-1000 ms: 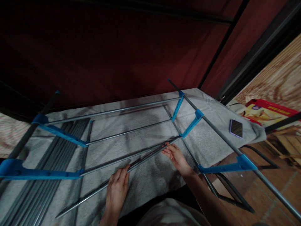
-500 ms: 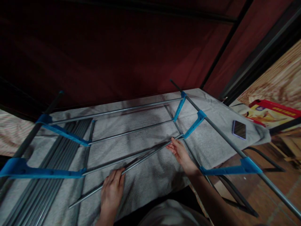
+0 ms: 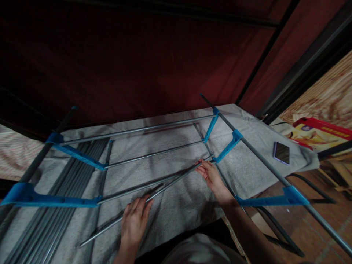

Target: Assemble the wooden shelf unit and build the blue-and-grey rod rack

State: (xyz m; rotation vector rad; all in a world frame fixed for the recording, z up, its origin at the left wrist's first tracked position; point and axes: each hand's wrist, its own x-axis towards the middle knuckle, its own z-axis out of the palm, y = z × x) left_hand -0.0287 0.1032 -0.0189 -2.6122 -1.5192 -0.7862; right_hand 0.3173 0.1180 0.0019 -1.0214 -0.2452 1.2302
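Both hands hold one loose grey metal rod (image 3: 176, 180), which slants up to the right. My left hand (image 3: 135, 219) wraps over its lower middle. My right hand (image 3: 209, 176) pinches it near the upper end, close to a blue bracket (image 3: 227, 146). The rod's lower left tip sticks out past my left hand. Around them stands a frame of grey tubes and blue brackets, with a fixed crossbar (image 3: 126, 190) just behind the held rod. More blue brackets (image 3: 55, 199) join the frame on the left. My fingers hide parts of the rod.
Several grey tubes (image 3: 57, 205) lie bundled at the left on a grey cloth (image 3: 170, 146). A phone (image 3: 281, 153) rests on the cloth at the right, near a red and yellow box (image 3: 321, 134). A dark red panel (image 3: 154, 66) rises behind.
My left hand has moved slightly right along with the rod. The rod's upper end has lifted a little away from the blue bracket. My right hand keeps its pinch.
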